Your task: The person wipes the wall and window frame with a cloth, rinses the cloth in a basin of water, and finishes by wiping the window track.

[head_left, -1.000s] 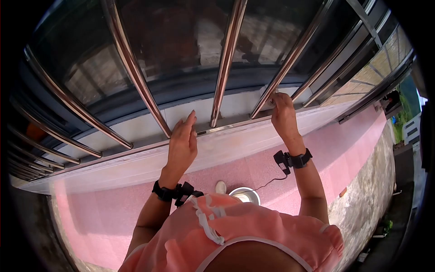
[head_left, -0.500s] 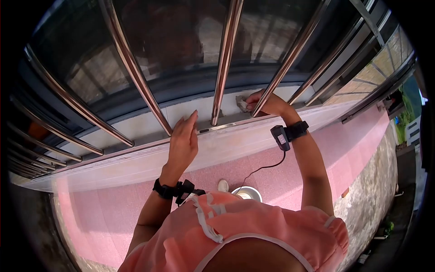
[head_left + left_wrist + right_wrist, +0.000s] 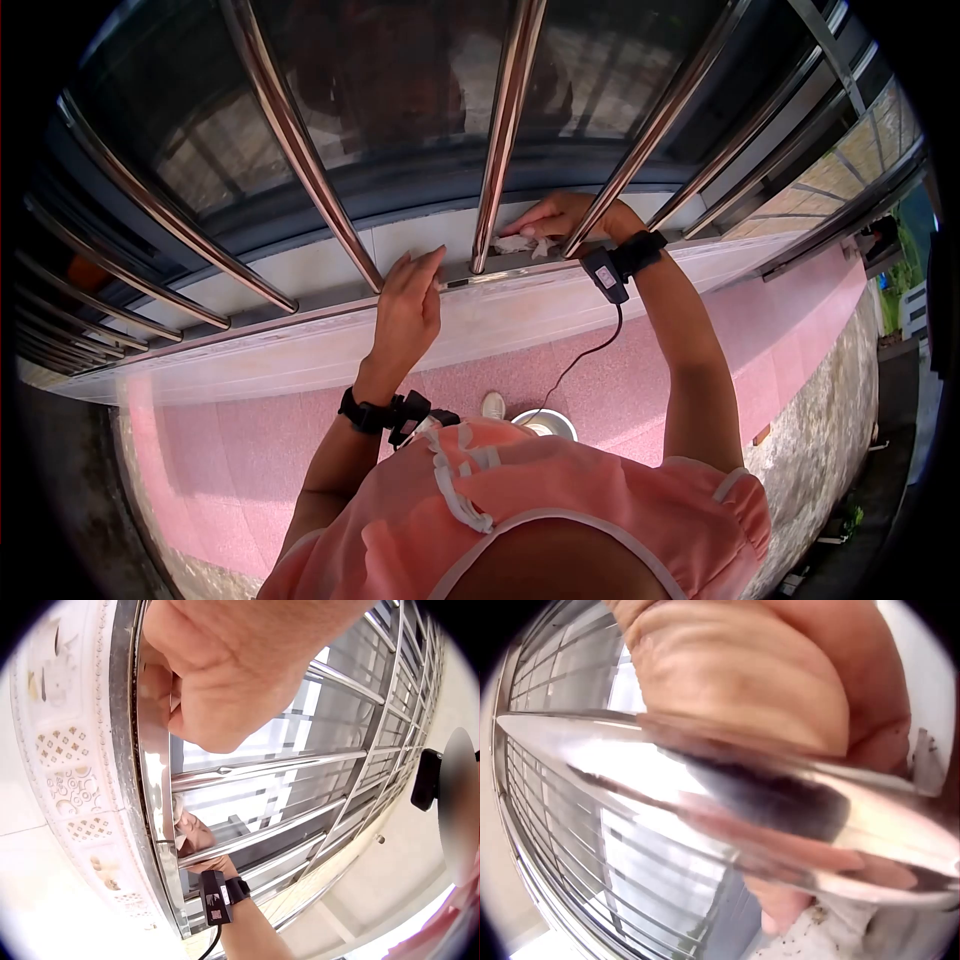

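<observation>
Right hand [image 3: 565, 215]: I have it passed behind one of the upright metal bars [image 3: 505, 140], fingers stretched out close together and pressing on a crumpled, whitish cloth [image 3: 522, 243]. The position of its thumb I cannot tell.

Cloth: located on the pale ledge [image 3: 430, 235] behind the bars, between two bar feet, under the fingers. Small dark specks show on it in the right wrist view.

Left hand [image 3: 405, 315]: I have it resting at the metal rail [image 3: 500, 275] along the foot of the bars, fingers extended side by side, beside a bar foot. It is apart from the cloth.

Surroundings: a dark, reflective window [image 3: 380, 100] stands behind the ledge. Patterned tiles [image 3: 75, 780] with diamond and scroll motifs run beside the rail.

Wrist units: each wrist carries a black camera unit on a strap. The right unit [image 3: 608, 275] has a cable [image 3: 590, 350] and a small white label [image 3: 224, 892]; its print is too small to read. I can read no brand.

Below: a round, light-coloured basin [image 3: 550, 420] and a pale shoe [image 3: 492, 404] are on the pink floor [image 3: 220, 460], near the pink garment [image 3: 590, 490].
</observation>
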Action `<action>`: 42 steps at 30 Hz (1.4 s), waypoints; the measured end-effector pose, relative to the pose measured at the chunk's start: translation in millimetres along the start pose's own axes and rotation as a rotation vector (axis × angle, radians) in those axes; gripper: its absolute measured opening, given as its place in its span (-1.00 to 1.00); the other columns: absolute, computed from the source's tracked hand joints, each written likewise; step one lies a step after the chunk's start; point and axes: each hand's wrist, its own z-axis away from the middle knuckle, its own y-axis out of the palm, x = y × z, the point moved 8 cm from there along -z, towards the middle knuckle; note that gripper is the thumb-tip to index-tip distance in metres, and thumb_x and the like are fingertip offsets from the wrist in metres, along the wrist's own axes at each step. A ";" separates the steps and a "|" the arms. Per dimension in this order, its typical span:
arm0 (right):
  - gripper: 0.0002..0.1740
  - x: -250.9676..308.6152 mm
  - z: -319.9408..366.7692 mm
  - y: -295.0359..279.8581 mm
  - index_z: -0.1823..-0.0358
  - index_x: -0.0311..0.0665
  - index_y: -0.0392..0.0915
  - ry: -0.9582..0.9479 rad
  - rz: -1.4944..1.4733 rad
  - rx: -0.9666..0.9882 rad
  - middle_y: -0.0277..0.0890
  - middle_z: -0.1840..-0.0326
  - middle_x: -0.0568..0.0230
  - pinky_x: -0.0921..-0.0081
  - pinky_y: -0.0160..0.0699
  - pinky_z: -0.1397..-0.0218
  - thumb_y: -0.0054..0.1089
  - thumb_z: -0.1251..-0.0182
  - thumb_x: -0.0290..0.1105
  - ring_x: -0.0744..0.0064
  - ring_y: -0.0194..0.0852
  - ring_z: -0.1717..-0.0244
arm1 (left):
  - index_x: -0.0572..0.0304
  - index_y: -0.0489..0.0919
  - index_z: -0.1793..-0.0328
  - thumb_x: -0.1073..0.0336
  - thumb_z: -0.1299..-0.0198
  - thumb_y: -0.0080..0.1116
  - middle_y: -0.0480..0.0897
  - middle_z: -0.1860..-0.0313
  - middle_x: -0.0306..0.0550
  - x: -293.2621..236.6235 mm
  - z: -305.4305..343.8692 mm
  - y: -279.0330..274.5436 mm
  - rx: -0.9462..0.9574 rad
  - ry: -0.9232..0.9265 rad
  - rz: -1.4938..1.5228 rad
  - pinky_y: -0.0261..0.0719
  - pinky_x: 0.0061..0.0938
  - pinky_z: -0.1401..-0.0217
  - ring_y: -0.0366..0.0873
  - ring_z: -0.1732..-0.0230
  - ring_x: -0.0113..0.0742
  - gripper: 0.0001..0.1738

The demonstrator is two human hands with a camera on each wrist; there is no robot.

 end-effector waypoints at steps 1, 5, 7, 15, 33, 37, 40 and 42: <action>-0.52 -6.9 -6.7 -0.3 -0.14 -0.20 0.53 -0.058 0.018 0.027 0.60 0.26 0.36 0.58 0.39 0.02 0.13 -0.33 -0.05 0.56 0.43 0.19 | 0.37 0.47 -0.11 0.64 -0.08 -0.07 0.58 0.17 0.17 0.5 0.0 0.2 0.001 -0.002 0.000 0.35 -0.06 -0.27 0.51 0.15 0.13 -0.59; -0.44 -33.5 -7.5 -14.7 -0.05 -0.26 0.59 0.143 0.159 -0.032 0.59 0.32 0.31 0.53 0.38 0.04 0.13 -0.28 0.08 0.49 0.45 0.24 | 0.37 0.47 -0.10 0.64 -0.09 -0.06 0.58 0.20 0.15 4.0 1.1 0.4 0.003 -0.015 0.003 0.36 -0.07 -0.26 0.53 0.17 0.09 -0.60; -0.39 -29.7 13.3 -22.7 0.01 -0.30 0.61 0.346 0.185 -0.116 0.62 0.28 0.24 0.54 0.37 0.03 0.13 -0.25 0.14 0.46 0.48 0.22 | 0.36 0.47 -0.10 0.64 -0.09 -0.07 0.58 0.21 0.14 2.9 1.2 -0.1 0.002 -0.017 0.008 0.36 -0.08 -0.26 0.53 0.18 0.08 -0.60; -0.67 -15.9 57.6 -44.8 0.48 -0.32 0.62 0.107 0.514 -0.309 0.56 0.53 0.11 0.37 0.47 0.29 0.31 -0.06 -0.15 0.31 0.50 0.45 | 0.36 0.48 -0.09 0.66 -0.07 -0.07 0.59 0.21 0.13 -0.2 0.5 -1.5 0.000 -0.013 -0.007 0.37 -0.10 -0.27 0.53 0.17 0.07 -0.59; -0.75 -61.5 52.6 -57.3 0.22 -0.28 0.47 0.245 0.763 -0.783 0.54 0.30 -0.08 0.21 0.54 0.20 0.17 -0.11 -0.31 -0.09 0.55 0.18 | 0.31 0.58 0.03 0.68 0.01 -0.01 0.60 0.02 0.09 6.7 5.3 2.4 -0.017 0.007 -0.025 0.35 -0.08 -0.30 0.54 0.04 0.08 -0.62; -0.74 -27.7 68.2 -55.3 0.27 -0.31 0.46 0.078 0.718 -0.810 0.53 0.34 -0.07 0.22 0.53 0.24 0.21 -0.07 -0.31 -0.06 0.56 0.22 | 0.31 0.59 0.05 0.67 0.00 0.00 0.60 0.02 0.08 8.9 6.6 3.1 -0.018 0.008 -0.020 0.34 -0.08 -0.31 0.55 0.06 0.07 -0.64; -0.78 -26.3 65.8 -50.3 0.34 -0.33 0.48 0.079 0.638 -0.660 0.53 0.37 -0.02 0.26 0.52 0.26 0.25 -0.04 -0.37 0.03 0.57 0.27 | 0.31 0.60 0.06 0.67 0.00 0.00 0.60 0.02 0.07 10.8 7.6 3.7 -0.014 0.000 -0.008 0.34 -0.08 -0.32 0.55 0.07 0.05 -0.65; -0.82 -33.6 58.7 -46.6 0.40 -0.33 0.49 0.183 0.535 -0.531 0.52 0.38 0.03 0.35 0.52 0.25 0.29 0.03 -0.47 0.18 0.56 0.32 | 0.31 0.60 0.07 0.67 0.00 0.00 0.60 0.02 0.07 10.2 7.3 3.5 -0.009 0.001 -0.007 0.33 -0.08 -0.32 0.55 0.08 0.04 -0.65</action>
